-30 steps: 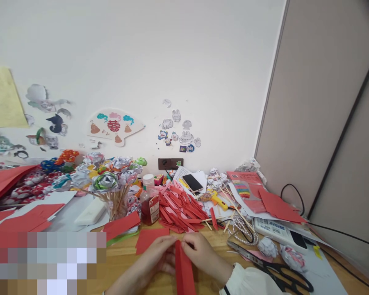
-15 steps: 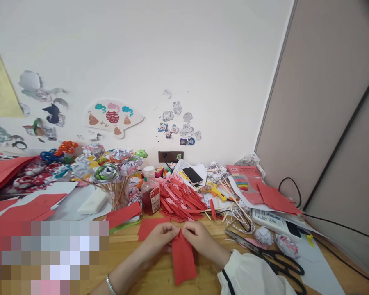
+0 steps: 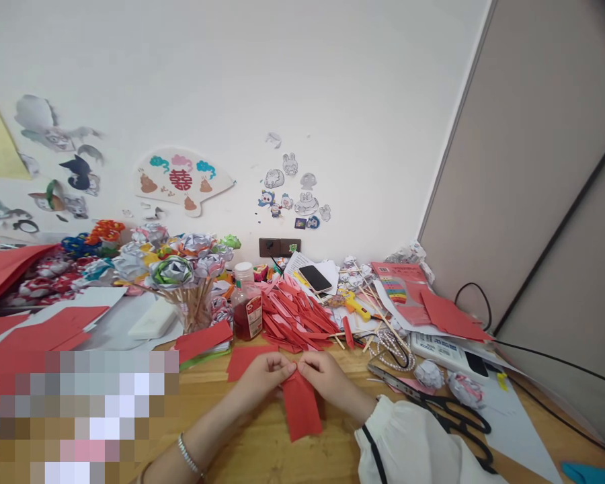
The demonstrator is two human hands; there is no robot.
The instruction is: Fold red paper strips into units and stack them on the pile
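A: Nearest entries?
B: Bottom, left of centre: one beaded bracelet [image 3: 189, 458]. Bottom, right of centre: one white sleeve [image 3: 408, 444], black band.

A: State of hands?
B: Lower centre: left hand [image 3: 269, 376] and right hand [image 3: 323, 378], fingers of both closed, pinching one red paper [image 3: 302, 413] by its top end, fingertips close together.

A: Location of red paper?
B: Lower centre, below the fingertips, over wooden table [image 3: 245, 447].

A: Alongside and just beyond?
B: Lower right: scissors [image 3: 433, 402], black handles; two paper balls [image 3: 429, 374] nearby. Behind left hand: red sheet [image 3: 240, 363], partly hidden.

A: Middle of frame?
B: Pile of red strips [image 3: 298, 319], with jar [image 3: 247, 306] just to its left. Right of pile: glue gun [image 3: 357, 306], yellow. Behind: phone [image 3: 315, 278]. Left: paper flowers [image 3: 174, 272] on sticks.

A: Farthest?
B: On wall: socket [image 3: 269, 247], centre; printed fan [image 3: 181, 180], upper left.
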